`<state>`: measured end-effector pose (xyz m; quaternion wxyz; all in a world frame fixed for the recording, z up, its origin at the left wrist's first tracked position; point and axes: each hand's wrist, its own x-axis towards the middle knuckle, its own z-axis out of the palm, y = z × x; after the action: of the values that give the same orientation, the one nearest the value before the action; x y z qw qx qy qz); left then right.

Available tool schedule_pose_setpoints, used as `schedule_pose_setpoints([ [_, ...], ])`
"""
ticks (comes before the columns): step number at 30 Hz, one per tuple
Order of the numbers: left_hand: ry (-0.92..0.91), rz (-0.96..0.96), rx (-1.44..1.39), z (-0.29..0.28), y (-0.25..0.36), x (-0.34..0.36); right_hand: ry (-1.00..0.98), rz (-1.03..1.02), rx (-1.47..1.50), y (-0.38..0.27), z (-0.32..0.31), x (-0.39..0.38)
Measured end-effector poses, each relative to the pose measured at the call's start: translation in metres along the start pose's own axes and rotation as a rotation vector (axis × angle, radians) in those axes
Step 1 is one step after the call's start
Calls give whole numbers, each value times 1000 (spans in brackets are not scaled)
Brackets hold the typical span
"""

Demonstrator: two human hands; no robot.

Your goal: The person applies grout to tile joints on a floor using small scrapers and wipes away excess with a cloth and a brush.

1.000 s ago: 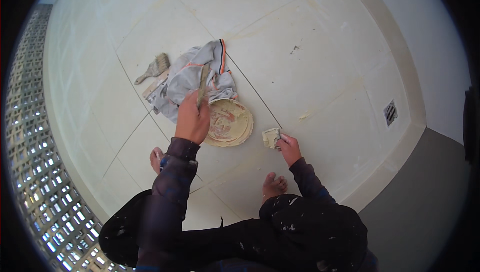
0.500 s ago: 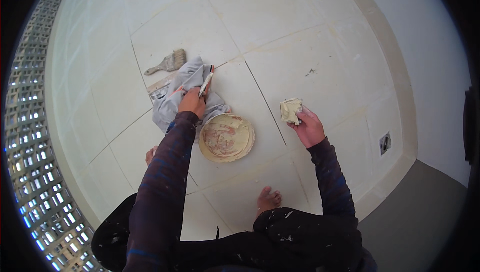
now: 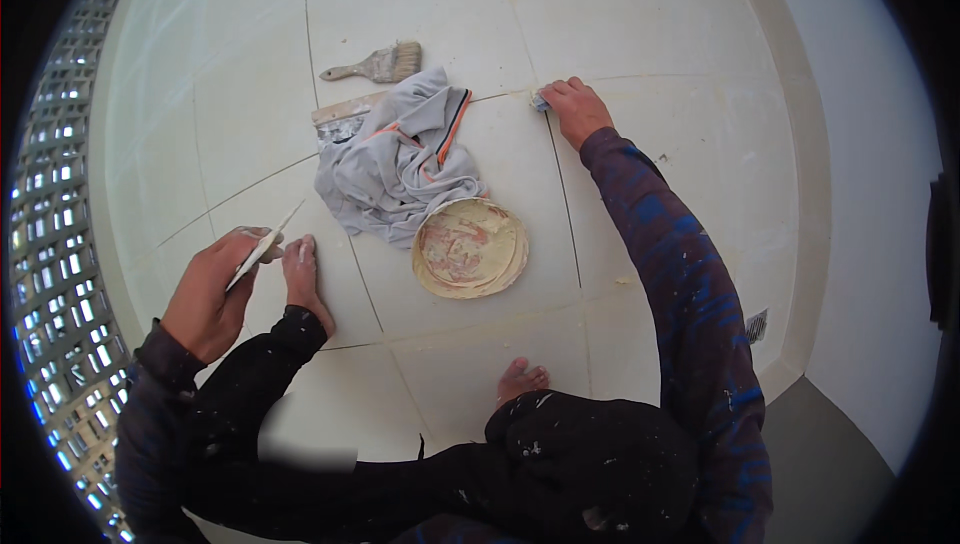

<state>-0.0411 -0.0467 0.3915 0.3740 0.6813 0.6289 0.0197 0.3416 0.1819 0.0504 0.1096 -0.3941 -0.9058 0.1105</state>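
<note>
My left hand is closed around a thin, paste-smeared putty knife, seen nearly edge-on above my left foot. Out ahead on the right, my right hand grips a small flat spreader. The spreader is mostly hidden by the fingers and meets the tiles where dark joints cross. Between my hands sits a round shallow dish, its inside coated with cream-coloured paste. A crumpled grey cloth with orange-and-black trim lies against the dish's far side.
Beyond the cloth lies a worn paintbrush. A wide scraper is partly under the cloth. Pale floor tiles run to a white wall on the right, with a drain grate near it. A perforated block screen borders the left.
My left hand has left the cloth and moved back to the left with the putty knife. My right hand has reached forward, bringing the paste-loaded spreader down to the tile joint.
</note>
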Motion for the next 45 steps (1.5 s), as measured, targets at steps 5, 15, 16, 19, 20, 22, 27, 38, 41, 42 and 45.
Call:
schedule_pose_setpoints([
  [5,335,-356,-185,-38,39,-79,36,-64,-127,-13,-5,-55],
  [15,623,-354,-80,-52,-28,-118,-159,46,-67,-83,-30,-227],
  [16,645,-301,-83,-55,-32,-118,-180,68,-45,-90,-37,-246],
  [19,648,-382,-14,-64,-30,-139,-249,78,29,-120,-42,-310],
  [20,659,-404,-11,-63,-29,-143,-286,87,48,-128,-42,-334],
  [22,678,-441,1,-64,-21,-150,-369,180,133,-142,-55,-352],
  [27,608,-395,-51,-53,-21,-137,-134,413,422,-95,-72,-280],
  [38,595,-342,21,-45,1,-127,-38,50,44,-37,6,-49],
  [41,538,-398,31,-55,13,-131,-4,-16,83,-58,4,-128],
  [42,536,-376,6,-51,3,-125,-43,1,61,-58,-6,-167],
  [45,523,-364,20,-51,-7,-112,-127,33,36,-79,-31,-267],
])
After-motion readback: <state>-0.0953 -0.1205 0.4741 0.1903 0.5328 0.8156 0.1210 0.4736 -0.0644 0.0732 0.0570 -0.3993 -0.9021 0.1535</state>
